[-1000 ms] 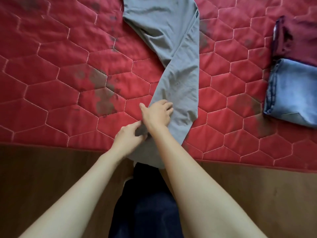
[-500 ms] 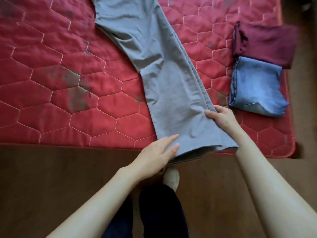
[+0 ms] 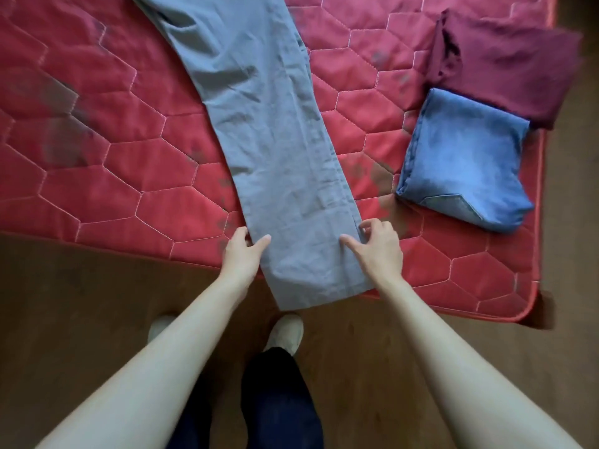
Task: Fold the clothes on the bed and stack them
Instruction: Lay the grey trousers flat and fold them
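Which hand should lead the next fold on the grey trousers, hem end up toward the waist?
Neither clearly. The left hand and right hand each pinch one edge of the grey trousers near the hem. Slight edge right: it is nearer the folded jeans.

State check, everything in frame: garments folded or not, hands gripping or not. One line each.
grey trousers: legs laid together lengthwise, not yet folded short, hem end hanging past the mattress edge
left hand: pinches the left edge of the trousers near the hem
right hand: pinches the right edge near the hem
blue jeans: folded, lying on the mattress
maroon garment: folded, behind the jeans
red quilted mattress: stained
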